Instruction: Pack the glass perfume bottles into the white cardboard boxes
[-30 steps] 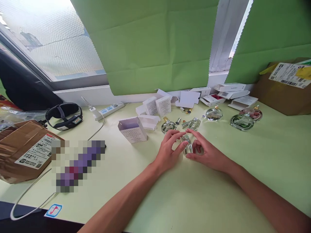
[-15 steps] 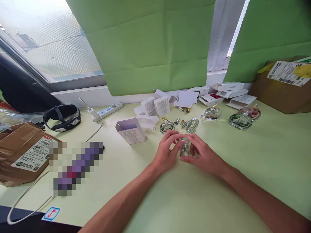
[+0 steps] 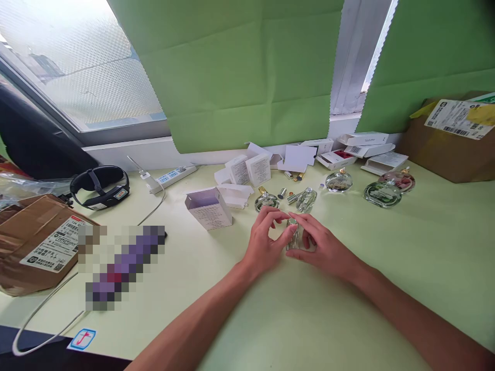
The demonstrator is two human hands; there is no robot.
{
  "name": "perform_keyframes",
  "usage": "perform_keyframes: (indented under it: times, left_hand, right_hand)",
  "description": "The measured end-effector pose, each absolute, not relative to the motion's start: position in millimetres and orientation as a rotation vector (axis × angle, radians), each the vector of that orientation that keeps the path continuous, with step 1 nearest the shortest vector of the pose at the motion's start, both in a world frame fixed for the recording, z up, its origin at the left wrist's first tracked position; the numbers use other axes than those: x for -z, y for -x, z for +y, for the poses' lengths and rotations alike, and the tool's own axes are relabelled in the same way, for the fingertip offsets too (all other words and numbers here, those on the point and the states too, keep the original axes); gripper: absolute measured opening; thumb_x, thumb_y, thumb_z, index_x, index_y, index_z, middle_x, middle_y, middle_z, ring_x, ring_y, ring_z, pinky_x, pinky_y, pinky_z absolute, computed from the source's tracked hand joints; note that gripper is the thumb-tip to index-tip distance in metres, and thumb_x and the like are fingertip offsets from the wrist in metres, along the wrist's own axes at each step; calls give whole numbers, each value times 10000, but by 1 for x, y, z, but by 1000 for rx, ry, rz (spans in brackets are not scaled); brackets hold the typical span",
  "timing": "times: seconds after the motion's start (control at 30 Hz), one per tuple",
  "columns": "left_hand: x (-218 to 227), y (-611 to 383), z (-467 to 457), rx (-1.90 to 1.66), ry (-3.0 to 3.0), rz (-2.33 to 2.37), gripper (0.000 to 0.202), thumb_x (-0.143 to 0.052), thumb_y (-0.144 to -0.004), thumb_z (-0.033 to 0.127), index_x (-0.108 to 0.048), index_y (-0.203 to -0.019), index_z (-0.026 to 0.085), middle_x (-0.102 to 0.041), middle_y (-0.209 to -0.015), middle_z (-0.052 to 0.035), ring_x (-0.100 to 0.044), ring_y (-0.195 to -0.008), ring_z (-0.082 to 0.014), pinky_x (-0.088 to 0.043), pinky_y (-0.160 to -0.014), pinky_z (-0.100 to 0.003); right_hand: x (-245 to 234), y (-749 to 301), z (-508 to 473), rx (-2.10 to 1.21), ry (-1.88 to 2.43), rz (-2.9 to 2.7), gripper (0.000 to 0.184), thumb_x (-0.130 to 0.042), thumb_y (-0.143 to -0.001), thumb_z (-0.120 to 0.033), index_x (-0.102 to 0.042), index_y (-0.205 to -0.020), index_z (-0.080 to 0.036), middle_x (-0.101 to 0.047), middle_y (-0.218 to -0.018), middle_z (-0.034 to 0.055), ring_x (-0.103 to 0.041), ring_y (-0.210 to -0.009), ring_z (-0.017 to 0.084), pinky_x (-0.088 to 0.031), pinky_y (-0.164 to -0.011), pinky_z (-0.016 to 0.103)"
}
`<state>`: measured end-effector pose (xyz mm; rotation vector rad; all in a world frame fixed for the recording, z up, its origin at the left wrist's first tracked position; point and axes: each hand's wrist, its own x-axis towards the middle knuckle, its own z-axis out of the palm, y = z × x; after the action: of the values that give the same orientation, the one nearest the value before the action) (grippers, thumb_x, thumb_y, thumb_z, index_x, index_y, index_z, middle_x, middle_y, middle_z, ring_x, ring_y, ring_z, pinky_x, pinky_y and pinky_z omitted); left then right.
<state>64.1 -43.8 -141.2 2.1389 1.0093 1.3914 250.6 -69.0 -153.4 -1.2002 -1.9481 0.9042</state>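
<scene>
A small clear glass perfume bottle (image 3: 293,241) stands upright on the table between my two hands. My left hand (image 3: 266,240) is curled beside it, thumb and fingers closed at the bottle's top. From the other side my right hand (image 3: 327,246) grips the bottle's body, its index finger reaching over the top. Fingers hide part of the glass. Just beyond lie a clear bottle on its side (image 3: 307,200) and a round bottle with a gold neck (image 3: 266,200). Small silver caps (image 3: 282,194) lie between them.
An opened white carton (image 3: 209,208) stands left of my hands, with more small cartons (image 3: 258,170) behind. Round perfume bottles (image 3: 339,181) sit at the right. Brown boxes (image 3: 444,149) flank the table; a power strip (image 3: 172,178) and headband device (image 3: 99,188) lie at left.
My left fingers have shifted slightly at the bottle's top, the thumb lying a little differently over it. My right hand stays nearly where it was, around the bottle.
</scene>
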Motion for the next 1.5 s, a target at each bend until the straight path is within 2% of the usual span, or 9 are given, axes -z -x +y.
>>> perform_keyframes:
  times: [0.2, 0.33, 0.57, 0.63, 0.73, 0.8, 0.87, 1.17, 1.5]
  left_hand:
    - [144, -51, -26, -1618, -1666, 1372, 70, -484, -954, 240, -532, -1000, 215, -559, -884, -12, -531, -794, -137, -434, -701, -261]
    - [152, -46, -15, -1515, -1526, 1494, 226, -502, -885, 145, -507, -1099, 217, -559, -1073, -45, -521, -824, -132, -431, -681, -248]
    - [115, -49, -28, -1827, -2050, 1306, 228, -520, -889, 169, -506, -1111, 222, -525, -1058, -57, -514, -901, -169, -441, -804, -316]
    - [86, -54, -21, -1624, -2324, 1282, 181, -510, -895, 162, -545, -1065, 215, -555, -986, -52, -530, -935, -191, -443, -838, -339]
    - [50, -70, 6, -882, -2704, 1317, 151, -516, -907, 189, -608, -1027, 196, -623, -988, -68, -555, -1003, -243, -442, -877, -399]
    - [41, -87, 31, -256, -2856, 1397, 165, -564, -892, 196, -636, -1039, 180, -659, -1046, -96, -573, -1067, -289, -434, -911, -447]
    - [44, -104, 52, -42, -2876, 1374, 138, -691, -808, 182, -675, -943, 160, -693, -1013, -113, -610, -1058, -314, -441, -917, -451]
    - [79, -138, 77, 374, -2925, 1369, 187, -760, -737, 183, -707, -911, 146, -738, -933, -119, -669, -1028, -268, -415, -998, -392]
    - [71, -130, 75, 284, -2963, 1420, 197, -718, -753, 180, -717, -947, 149, -726, -961, -131, -647, -1045, -278, -436, -930, -366]
  right_hand:
    - [148, -266, -65, -941, 1263, -2040, 763, -639, -849, -495, -334, -1530, -336, -556, -1353, 74, -618, -908, 208, -557, -790, 367]
    - [150, -264, -66, -862, 1277, -2023, 746, -660, -832, -488, -348, -1498, -363, -462, -1436, 78, -594, -1060, 248, -549, -830, 379]
    - [153, -264, -63, -912, 1319, -1981, 615, -604, -887, -416, -415, -1460, -293, -591, -1212, 77, -594, -821, 178, -543, -776, 358]
    - [154, -267, -61, -900, 1349, -1979, 570, -583, -902, -422, -455, -1439, -278, -623, -1081, 60, -578, -768, 173, -538, -762, 365]
    - [156, -270, -59, -898, 1367, -1970, 562, -566, -909, -487, -484, -1427, -283, -613, -928, 28, -566, -746, 182, -531, -740, 371]
    - [158, -270, -58, -908, 1364, -1969, 562, -551, -914, -513, -493, -1427, -291, -590, -871, 13, -559, -723, 180, -527, -715, 364]
    - [160, -271, -56, -906, 1344, -1979, 553, -542, -917, -519, -504, -1422, -298, -565, -830, 1, -550, -705, 176, -525, -702, 358]
    - [160, -271, -55, -970, 1311, -1965, 561, -519, -927, -534, -498, -1437, -302, -555, -856, 6, -511, -692, 159, -494, -671, 317]
    - [158, -270, -55, -1020, 1301, -1950, 564, -527, -926, -527, -480, -1446, -314, -490, -789, -14, -484, -671, 160, -449, -639, 302]
